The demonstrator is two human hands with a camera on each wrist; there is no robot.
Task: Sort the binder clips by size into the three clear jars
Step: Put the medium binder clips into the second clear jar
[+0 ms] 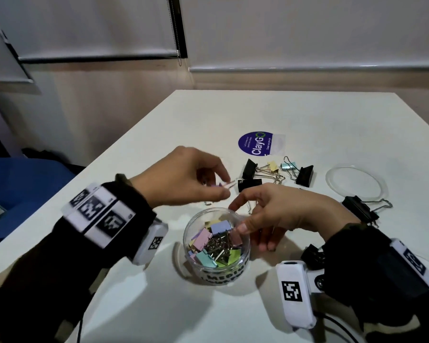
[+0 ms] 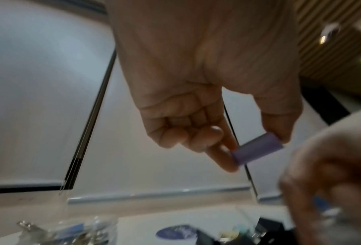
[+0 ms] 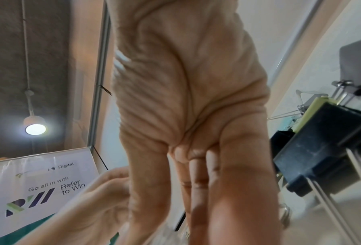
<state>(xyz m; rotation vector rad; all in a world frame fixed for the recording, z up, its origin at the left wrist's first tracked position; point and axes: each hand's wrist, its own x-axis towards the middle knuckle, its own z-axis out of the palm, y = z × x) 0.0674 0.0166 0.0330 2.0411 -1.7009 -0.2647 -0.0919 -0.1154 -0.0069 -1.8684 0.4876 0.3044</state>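
Observation:
A clear jar labelled MEDIUM stands near the table's front and holds several pastel binder clips. My left hand hovers just behind the jar, and its thumb and forefinger pinch a small purple clip. My right hand holds the jar, with the thumb over the right rim and the fingers down the outside. Behind the hands, loose clips lie on the table: large black ones, a yellow one and a teal one.
A clear round lid lies at the right, with a big black clip in front of it. Another black clip sits beside my right wrist. A blue ClayGo sticker lies farther back. The table's left edge runs diagonally.

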